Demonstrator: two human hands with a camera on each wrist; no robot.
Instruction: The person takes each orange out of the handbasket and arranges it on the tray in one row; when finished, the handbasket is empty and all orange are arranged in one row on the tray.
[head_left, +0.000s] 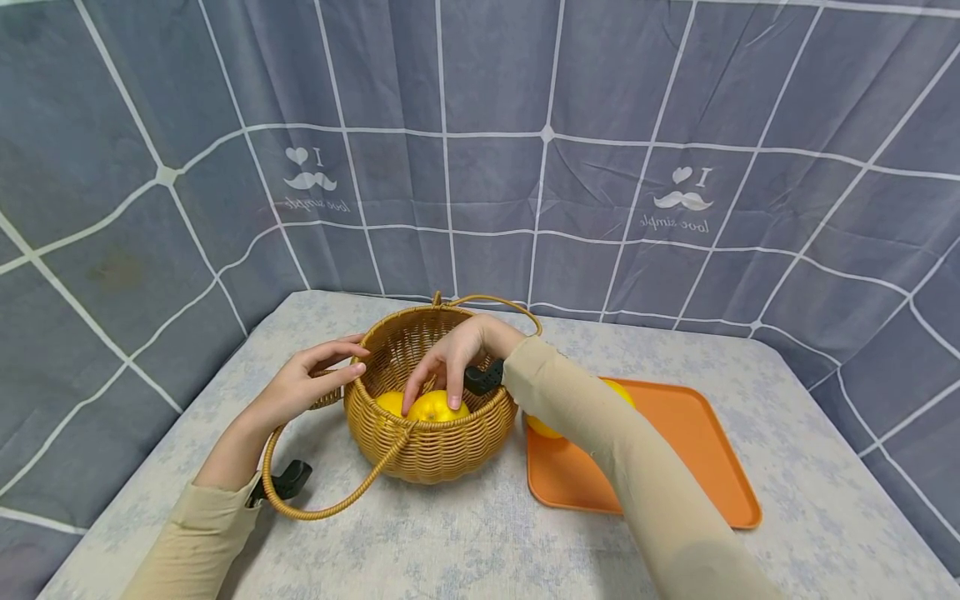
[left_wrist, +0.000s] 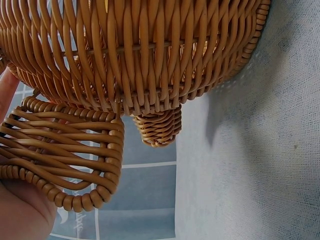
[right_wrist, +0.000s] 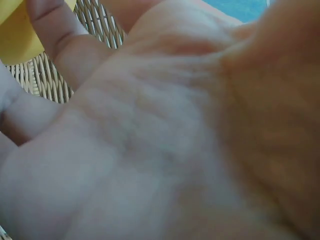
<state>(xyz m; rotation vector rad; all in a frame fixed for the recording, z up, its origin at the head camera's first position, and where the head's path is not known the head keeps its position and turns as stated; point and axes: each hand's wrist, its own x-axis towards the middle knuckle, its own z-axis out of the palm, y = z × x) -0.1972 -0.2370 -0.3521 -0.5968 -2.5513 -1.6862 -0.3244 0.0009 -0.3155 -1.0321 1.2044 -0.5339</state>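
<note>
A round wicker basket (head_left: 427,454) with two thin looped handles stands on the table, and yellow fruits lie inside it. My right hand (head_left: 461,354) reaches down into the basket, its thumb and fingers to either side of one yellow fruit (head_left: 438,407). A second yellow fruit (head_left: 390,403) sits to its left, partly behind the rim. In the right wrist view the palm fills most of the picture, with yellow fruit (right_wrist: 20,35) at the fingertips. My left hand (head_left: 307,379) rests against the basket's left rim, fingers extended, beside a woven wicker tab (left_wrist: 65,150).
An orange tray (head_left: 675,433) lies right of the basket, partly covered by the right sleeve. Yellow fruits (head_left: 543,427) on it show at the sleeve's edges. One handle loop (head_left: 322,512) hangs over the left forearm. A grey checked curtain (head_left: 495,183) stands behind the table.
</note>
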